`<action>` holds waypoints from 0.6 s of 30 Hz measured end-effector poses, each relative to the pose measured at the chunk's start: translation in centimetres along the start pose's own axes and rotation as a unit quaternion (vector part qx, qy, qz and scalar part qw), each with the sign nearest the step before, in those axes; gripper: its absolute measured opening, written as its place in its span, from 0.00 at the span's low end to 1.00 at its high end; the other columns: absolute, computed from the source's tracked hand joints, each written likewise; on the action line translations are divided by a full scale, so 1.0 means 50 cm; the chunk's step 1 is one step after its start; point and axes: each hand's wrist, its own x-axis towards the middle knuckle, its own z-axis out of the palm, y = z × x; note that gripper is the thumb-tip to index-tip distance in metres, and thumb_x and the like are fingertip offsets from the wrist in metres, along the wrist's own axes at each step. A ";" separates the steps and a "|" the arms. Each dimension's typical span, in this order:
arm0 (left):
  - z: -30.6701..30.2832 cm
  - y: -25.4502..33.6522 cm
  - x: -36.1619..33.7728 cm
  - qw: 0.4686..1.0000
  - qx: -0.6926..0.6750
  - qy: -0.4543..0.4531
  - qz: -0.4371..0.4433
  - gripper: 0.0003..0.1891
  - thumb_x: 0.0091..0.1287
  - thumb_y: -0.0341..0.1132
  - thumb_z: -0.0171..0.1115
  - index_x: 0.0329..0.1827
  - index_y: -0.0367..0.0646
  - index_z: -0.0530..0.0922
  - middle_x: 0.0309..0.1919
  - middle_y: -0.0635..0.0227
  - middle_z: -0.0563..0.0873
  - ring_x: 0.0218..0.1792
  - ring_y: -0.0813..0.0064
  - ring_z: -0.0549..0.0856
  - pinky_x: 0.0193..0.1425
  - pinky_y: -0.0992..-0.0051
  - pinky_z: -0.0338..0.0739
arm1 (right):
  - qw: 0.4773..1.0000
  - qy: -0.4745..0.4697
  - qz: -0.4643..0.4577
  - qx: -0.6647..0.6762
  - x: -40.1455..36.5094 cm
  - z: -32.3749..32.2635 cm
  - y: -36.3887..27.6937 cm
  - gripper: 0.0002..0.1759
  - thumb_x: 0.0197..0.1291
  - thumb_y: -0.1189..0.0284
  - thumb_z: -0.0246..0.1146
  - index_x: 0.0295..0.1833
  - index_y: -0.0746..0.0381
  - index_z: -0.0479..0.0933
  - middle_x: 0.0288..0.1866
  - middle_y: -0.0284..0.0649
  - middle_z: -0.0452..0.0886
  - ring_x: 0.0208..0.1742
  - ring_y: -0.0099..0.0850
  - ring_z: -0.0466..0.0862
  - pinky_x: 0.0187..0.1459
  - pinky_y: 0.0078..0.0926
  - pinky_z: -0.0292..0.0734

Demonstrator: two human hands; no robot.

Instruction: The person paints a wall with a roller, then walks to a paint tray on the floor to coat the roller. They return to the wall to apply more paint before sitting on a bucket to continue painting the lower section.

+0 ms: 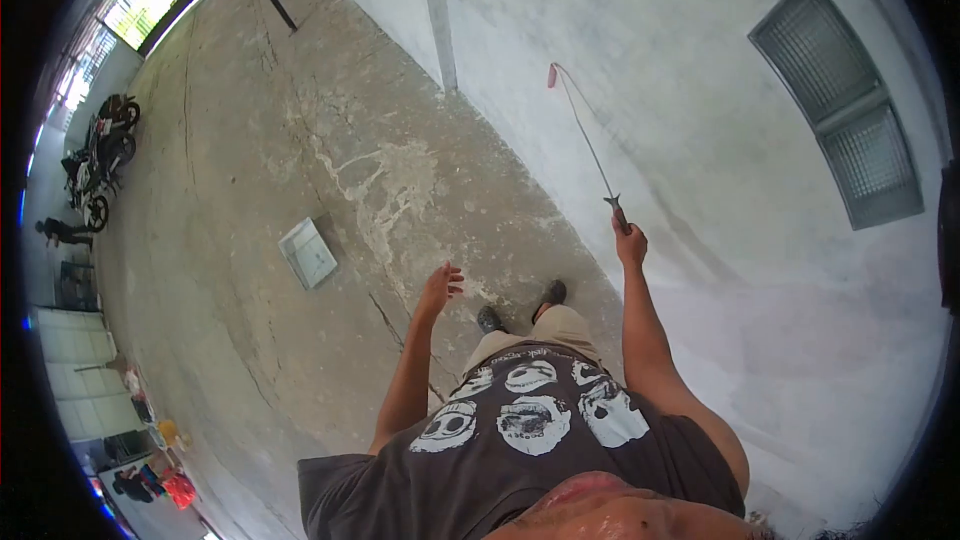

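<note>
R hand (630,243) was clamped round the low end of a thin rod (586,138). The rod ran up & away from the fist, pink tip (551,75) by the white wall (700,90), contact unclear. L hand (440,288) hung left of the fist, fingers spread, empty, over the concrete floor (250,170).

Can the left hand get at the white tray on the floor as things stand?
Probably not from here: the left hand hangs open, high above the floor, and the white tray lies off beside the feet. Nothing blocks the way, but a step and a bend look needed.
</note>
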 end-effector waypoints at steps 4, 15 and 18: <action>0.034 0.044 0.011 1.000 0.018 -0.007 -0.003 0.32 0.74 0.62 0.39 0.58 0.43 0.76 0.46 0.64 0.85 0.37 0.73 0.85 0.42 0.69 0.73 | 1.000 0.002 0.014 -0.014 -0.058 -0.072 0.174 0.36 0.55 0.38 0.63 0.28 0.65 0.79 0.26 0.53 0.81 0.30 0.52 0.82 0.33 0.44 0.73; 0.270 -0.036 0.071 0.989 0.015 -0.094 -0.109 0.29 0.74 0.60 0.44 0.55 0.41 0.77 0.41 0.64 0.85 0.36 0.72 0.84 0.42 0.71 0.77 | 0.997 0.005 0.051 0.062 -0.239 -0.157 0.471 0.26 0.57 0.48 0.69 0.27 0.62 0.77 0.18 0.34 0.72 0.21 0.26 0.70 0.27 0.31 0.68; 0.402 -0.003 0.093 0.990 -0.020 -0.137 -0.029 0.29 0.74 0.60 0.47 0.53 0.38 0.77 0.41 0.62 0.84 0.39 0.70 0.83 0.44 0.71 0.79 | 0.986 -0.046 0.074 0.142 -0.103 -0.046 0.259 0.27 0.56 0.47 0.69 0.28 0.62 0.76 0.18 0.37 0.73 0.22 0.28 0.70 0.28 0.32 0.69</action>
